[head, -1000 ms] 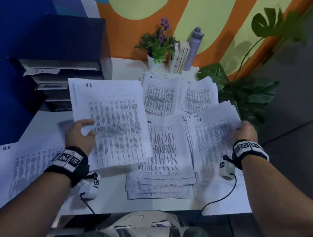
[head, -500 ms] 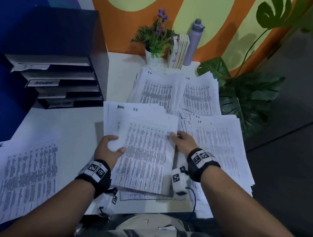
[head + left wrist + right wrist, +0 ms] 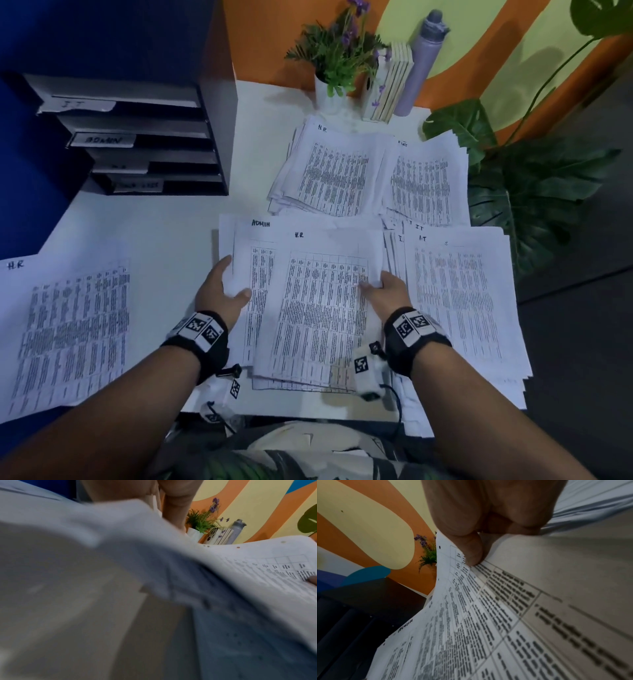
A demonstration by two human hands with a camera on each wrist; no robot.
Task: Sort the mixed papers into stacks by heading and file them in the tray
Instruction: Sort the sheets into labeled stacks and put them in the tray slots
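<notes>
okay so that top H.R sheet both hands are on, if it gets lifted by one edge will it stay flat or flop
Probably flop. The H.R sheet is one thin page, and the right wrist view shows its edge already curling where the right hand pinches it. It looks light and may slide off the stack. The left hand supporting the opposite edge should help.

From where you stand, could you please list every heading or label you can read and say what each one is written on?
"H.R": top sheet gripped by both hands.
"ADMIN": sheet beneath it.
"IT": right-hand stack.
"H.R": far stack.
"H.R": sheet at far left.
"IT": top tray label.
"ADMIN": second tray label.
Lower two tray labels, the far right stack's heading and all table print: too blurred to read.
</notes>
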